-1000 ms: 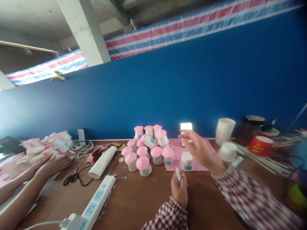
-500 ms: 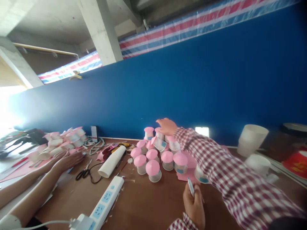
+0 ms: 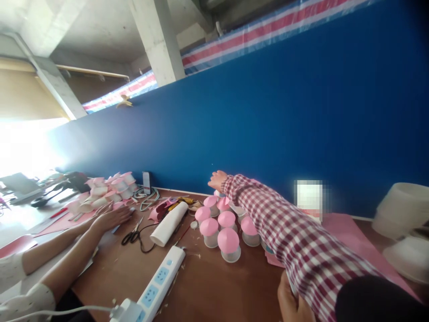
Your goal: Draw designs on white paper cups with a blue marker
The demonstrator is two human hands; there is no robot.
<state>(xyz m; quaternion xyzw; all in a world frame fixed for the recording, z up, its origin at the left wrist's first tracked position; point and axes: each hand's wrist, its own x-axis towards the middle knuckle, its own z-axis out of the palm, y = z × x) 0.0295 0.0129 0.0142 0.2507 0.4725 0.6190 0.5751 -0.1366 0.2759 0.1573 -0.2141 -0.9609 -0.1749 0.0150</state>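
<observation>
My right hand (image 3: pixel 218 180) reaches out at the back of a group of white cups with pink cone tops (image 3: pixel 228 241). Its fingers curl over a cup in the back row, and the hand hides that cup's top. The checkered sleeve covers the group's right side. Low in the view, my left hand (image 3: pixel 292 300) is closed around a slim white pen, now mostly hidden behind the right sleeve. Pink sheets (image 3: pixel 345 228) lie on the brown table beneath and beyond the sleeve.
A white power strip (image 3: pixel 161 281), a rolled white sheet (image 3: pixel 170 223) and black scissors (image 3: pixel 131 236) lie left of the cups. Another person's hands (image 3: pixel 112 218) rest near a pink and white pile (image 3: pixel 107 192). White tubs (image 3: pixel 397 210) stand right; a blue panel (image 3: pixel 268 125) rises behind.
My right hand has moved left along the back row and covers a cup top that showed before. The view has shifted right, and the sleeve now hides most of the pen.
</observation>
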